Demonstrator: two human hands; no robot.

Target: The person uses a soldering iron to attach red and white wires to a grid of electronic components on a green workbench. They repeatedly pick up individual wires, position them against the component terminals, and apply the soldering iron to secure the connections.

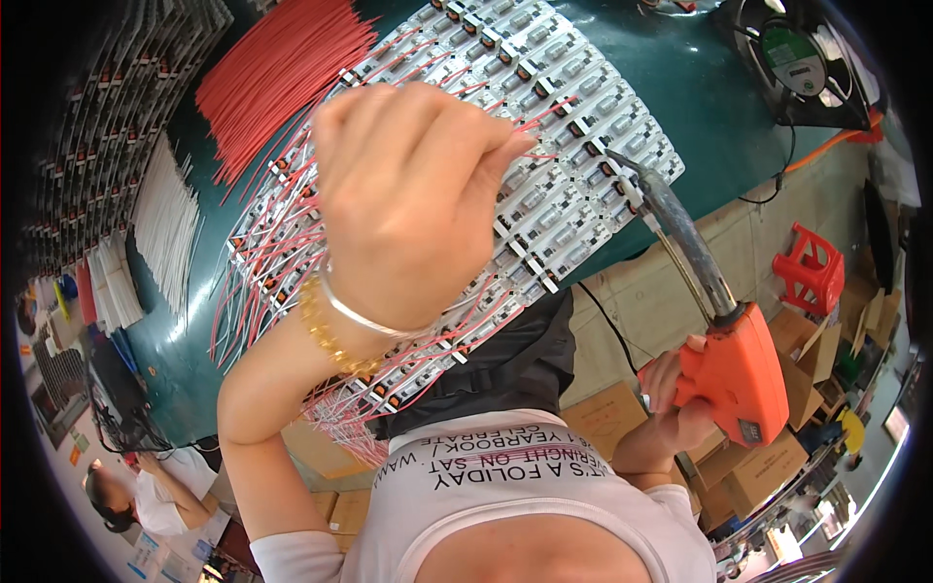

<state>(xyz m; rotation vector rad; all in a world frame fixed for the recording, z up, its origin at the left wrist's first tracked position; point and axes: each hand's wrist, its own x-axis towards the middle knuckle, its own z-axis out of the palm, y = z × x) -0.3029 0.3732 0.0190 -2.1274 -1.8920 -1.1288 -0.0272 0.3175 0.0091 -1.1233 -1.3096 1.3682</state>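
Note:
My left hand [403, 199] is closed over a wide panel of small circuit boards [559, 209]. Thumb and forefinger pinch the end of a thin red wire [546, 119] above the boards; the other fingers curl out of sight. Held in my right hand [671, 398] is an orange soldering gun [734, 374], its long metal barrel pointing up and left. The dark tip [627, 163] is over the panel's right part; whether it touches a board I cannot tell. Red and white wires [282, 243] stick out from boards on the panel's left.
A bundle of red wires [277, 73] and one of white wires [165, 223] lie on the green table [714, 126]. Stacked board panels [87, 146] rise at far left. A black fan [792, 58] stands at back right. A red stool [810, 269] and cardboard boxes [753, 476] are on the floor.

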